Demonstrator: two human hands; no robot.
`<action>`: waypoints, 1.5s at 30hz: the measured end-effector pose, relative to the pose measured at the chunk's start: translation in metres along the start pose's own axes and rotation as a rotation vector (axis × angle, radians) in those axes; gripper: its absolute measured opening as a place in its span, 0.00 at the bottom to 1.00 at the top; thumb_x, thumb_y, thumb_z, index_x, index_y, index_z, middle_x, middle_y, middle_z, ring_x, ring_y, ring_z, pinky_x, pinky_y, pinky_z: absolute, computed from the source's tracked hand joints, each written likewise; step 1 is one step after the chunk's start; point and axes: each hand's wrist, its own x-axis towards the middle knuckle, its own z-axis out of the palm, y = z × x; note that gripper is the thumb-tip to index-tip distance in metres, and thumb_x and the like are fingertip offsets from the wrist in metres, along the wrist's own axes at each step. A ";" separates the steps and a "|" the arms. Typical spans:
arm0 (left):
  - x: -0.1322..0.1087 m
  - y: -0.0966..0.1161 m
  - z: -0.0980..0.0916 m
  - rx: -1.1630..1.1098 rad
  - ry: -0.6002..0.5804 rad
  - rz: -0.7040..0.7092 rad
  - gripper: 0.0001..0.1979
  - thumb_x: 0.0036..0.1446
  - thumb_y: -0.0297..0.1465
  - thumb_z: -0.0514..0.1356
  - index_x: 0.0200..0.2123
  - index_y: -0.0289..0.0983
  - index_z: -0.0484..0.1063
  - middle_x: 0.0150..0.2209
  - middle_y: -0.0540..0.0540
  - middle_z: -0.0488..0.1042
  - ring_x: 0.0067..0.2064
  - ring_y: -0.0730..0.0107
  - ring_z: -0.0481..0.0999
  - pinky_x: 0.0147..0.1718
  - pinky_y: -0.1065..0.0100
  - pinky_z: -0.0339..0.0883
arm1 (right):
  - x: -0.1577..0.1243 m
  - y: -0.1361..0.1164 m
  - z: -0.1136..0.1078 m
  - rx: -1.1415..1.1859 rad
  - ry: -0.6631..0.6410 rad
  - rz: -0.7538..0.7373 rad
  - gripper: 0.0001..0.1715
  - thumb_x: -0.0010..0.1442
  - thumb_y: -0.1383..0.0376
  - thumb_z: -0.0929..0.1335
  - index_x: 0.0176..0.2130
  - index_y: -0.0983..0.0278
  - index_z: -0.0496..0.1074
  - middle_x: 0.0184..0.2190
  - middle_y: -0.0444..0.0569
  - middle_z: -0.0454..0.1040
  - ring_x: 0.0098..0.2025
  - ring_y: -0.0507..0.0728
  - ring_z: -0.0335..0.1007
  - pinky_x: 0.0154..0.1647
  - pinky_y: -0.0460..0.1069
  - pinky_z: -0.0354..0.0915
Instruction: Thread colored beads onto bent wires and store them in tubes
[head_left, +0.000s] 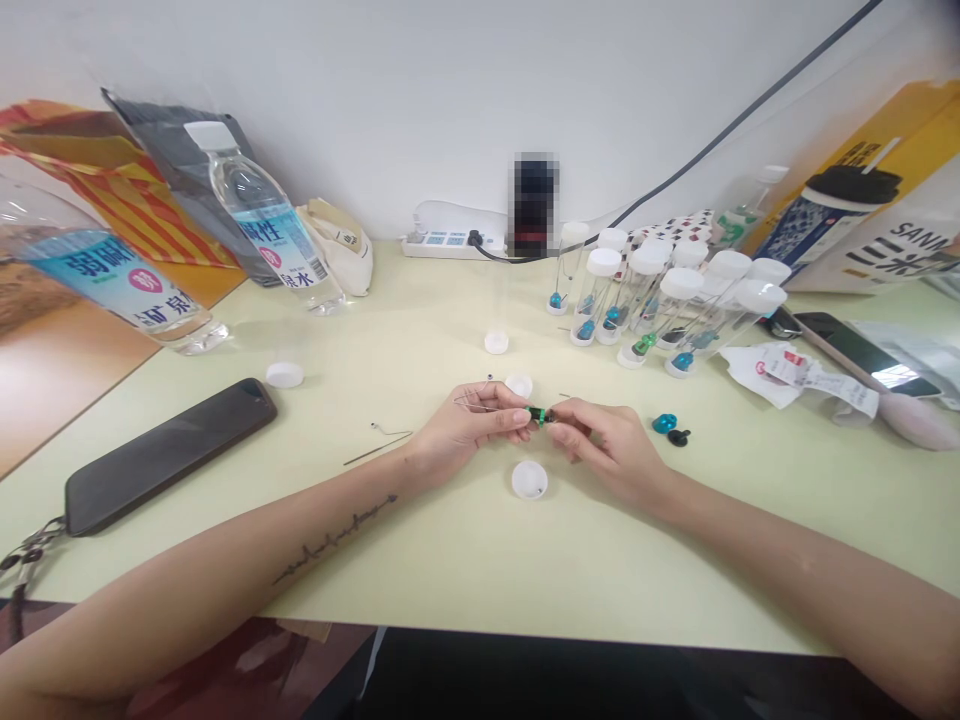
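Note:
My left hand (480, 425) pinches a small green-and-black piece (537, 414) between thumb and fingers, above the table. A thin bent wire (472, 404) sticks out past the same hand. From the other side, my right hand (611, 440) has its thumb and forefinger closed on the black end of the piece. Just below lies a white cap (529, 480) with a tiny dark part inside; another white cap (519, 385) is partly hidden behind my left fingers. To the right of my right hand rest a blue part (664, 423) and a black part (679, 437).
Several capped clear tubes (604, 300) with blue or green parts stand at the back right. A bent wire (390, 431) and dark rod (375, 448) lie left of my hands. Around them are a phone (172, 450), water bottle (270, 230), power strip (450, 240) and receipts (795, 380).

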 end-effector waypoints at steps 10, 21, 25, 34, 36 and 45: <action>0.001 -0.001 -0.002 0.004 0.001 0.011 0.08 0.48 0.29 0.68 0.31 0.32 0.74 0.28 0.48 0.76 0.30 0.75 0.76 0.32 0.73 0.67 | -0.003 -0.001 0.000 0.073 -0.002 0.020 0.14 0.66 0.59 0.62 0.49 0.61 0.65 0.26 0.41 0.71 0.22 0.48 0.66 0.26 0.43 0.61; 0.002 -0.004 -0.005 0.018 -0.012 0.003 0.08 0.48 0.27 0.68 0.33 0.32 0.74 0.30 0.48 0.78 0.31 0.75 0.77 0.32 0.73 0.67 | -0.001 -0.001 0.000 0.009 -0.012 0.010 0.14 0.67 0.59 0.60 0.35 0.63 0.69 0.23 0.42 0.70 0.23 0.48 0.65 0.27 0.43 0.60; 0.002 -0.004 -0.005 0.007 -0.015 0.007 0.07 0.49 0.27 0.68 0.32 0.32 0.75 0.29 0.48 0.77 0.31 0.75 0.77 0.32 0.74 0.68 | -0.002 0.001 0.000 0.097 0.007 0.045 0.13 0.68 0.59 0.60 0.47 0.62 0.66 0.26 0.42 0.72 0.22 0.47 0.67 0.26 0.42 0.62; 0.002 -0.004 -0.005 0.014 -0.032 0.007 0.07 0.50 0.27 0.67 0.33 0.32 0.75 0.28 0.49 0.77 0.31 0.77 0.76 0.33 0.75 0.68 | -0.003 -0.001 0.002 0.014 0.044 0.001 0.12 0.63 0.59 0.65 0.45 0.62 0.67 0.22 0.40 0.70 0.21 0.48 0.64 0.24 0.42 0.60; 0.002 -0.004 -0.005 0.020 -0.031 0.007 0.07 0.50 0.28 0.67 0.33 0.32 0.75 0.28 0.49 0.77 0.31 0.77 0.76 0.33 0.74 0.68 | -0.002 -0.002 0.002 0.003 0.049 -0.004 0.11 0.64 0.58 0.65 0.43 0.62 0.68 0.22 0.41 0.70 0.21 0.48 0.63 0.24 0.43 0.60; 0.002 -0.003 -0.004 0.022 -0.016 0.003 0.08 0.49 0.29 0.68 0.32 0.32 0.75 0.29 0.48 0.77 0.31 0.75 0.76 0.33 0.73 0.68 | -0.002 0.000 0.001 0.057 0.010 0.055 0.15 0.65 0.57 0.63 0.48 0.62 0.66 0.25 0.41 0.71 0.22 0.48 0.65 0.25 0.43 0.61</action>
